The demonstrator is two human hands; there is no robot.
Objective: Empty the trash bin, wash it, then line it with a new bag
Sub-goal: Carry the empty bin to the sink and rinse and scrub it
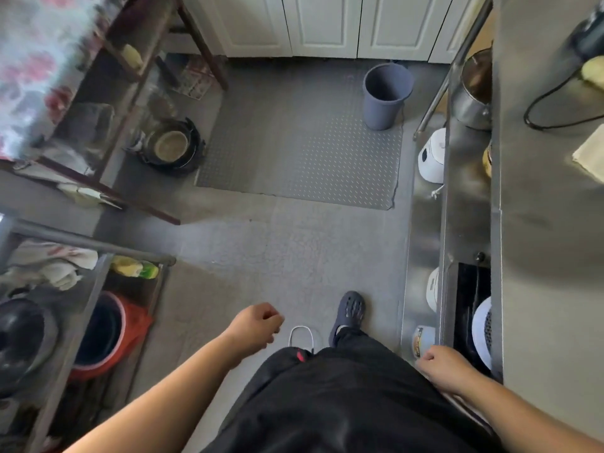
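Head view: no legible writing; both hands' fingers loosely curled, empty; trash bin (386, 94) upright ahead.

Grey studded floor mat (300, 158), white rice cooker (432, 155) (lower shelf), orange tub (130, 325), steel pot (474, 93)

Left hand (256, 326) extended forward, fingers loosely curled, holding nothing; right hand (443, 366) low at the side, likewise curled, empty.

Grey floor (277, 256), studded mat (304, 158), white cabinet doors (327, 24).
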